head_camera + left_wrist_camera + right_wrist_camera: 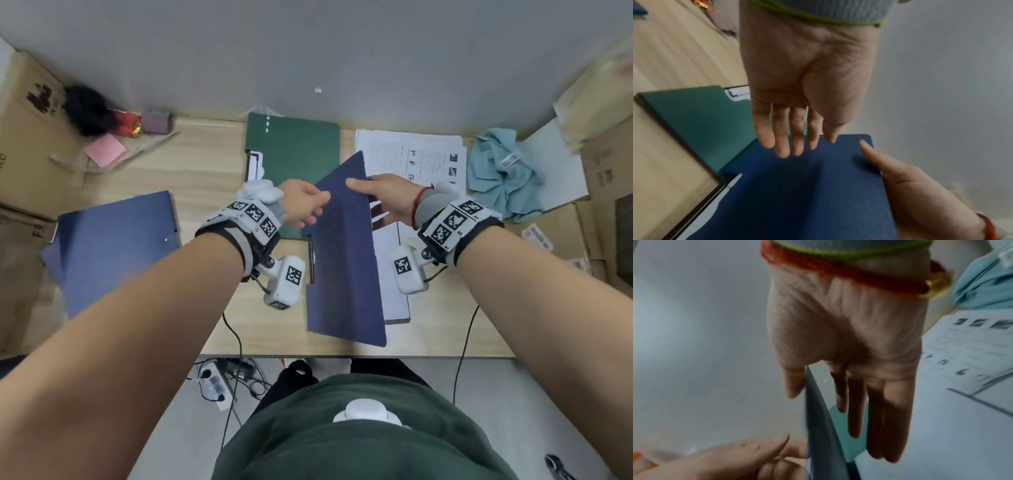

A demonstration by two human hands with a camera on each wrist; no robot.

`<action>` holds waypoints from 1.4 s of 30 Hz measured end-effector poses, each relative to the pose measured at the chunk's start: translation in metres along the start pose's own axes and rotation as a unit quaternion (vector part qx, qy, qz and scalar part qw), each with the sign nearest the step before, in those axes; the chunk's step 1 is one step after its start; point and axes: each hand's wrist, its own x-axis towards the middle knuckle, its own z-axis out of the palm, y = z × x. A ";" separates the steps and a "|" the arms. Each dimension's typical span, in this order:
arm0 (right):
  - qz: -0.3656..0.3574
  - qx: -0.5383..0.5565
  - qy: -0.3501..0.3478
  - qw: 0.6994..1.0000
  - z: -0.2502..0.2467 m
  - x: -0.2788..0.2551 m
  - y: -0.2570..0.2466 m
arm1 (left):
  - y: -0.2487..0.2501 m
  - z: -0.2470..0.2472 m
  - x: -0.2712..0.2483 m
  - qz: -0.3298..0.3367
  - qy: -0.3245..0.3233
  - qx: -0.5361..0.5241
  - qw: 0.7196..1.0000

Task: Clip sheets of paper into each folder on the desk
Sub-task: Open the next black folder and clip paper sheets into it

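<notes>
Dark blue folder (346,260) at bench (212,171) centre, its cover raised on edge over a white sheet (394,274) inside; right hand (383,198) pinches the cover's far edge, thumb on the outer face, fingers (855,410) straight behind; left hand (301,205) grip spread, fingers relaxed at the cover's outer face, contact not resolvable. Green folder (294,150) lies closed just beyond, partly under the blue one; second blue folder (113,246) near left, closed; printed paper stack (411,154) far right, blue cloth (503,171) beside it.
</notes>
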 end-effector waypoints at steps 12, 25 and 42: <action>0.184 -0.085 0.078 0.976 -0.044 0.049 0.139 | -0.080 0.081 0.057 -0.242 -0.022 0.161 0.957; 0.163 -0.057 0.065 0.983 -0.051 0.058 0.142 | -0.098 0.090 0.084 -0.172 0.086 -0.092 0.977; 0.032 0.101 0.014 0.994 0.002 0.113 0.023 | -0.093 -0.064 0.050 -0.243 0.155 0.077 0.954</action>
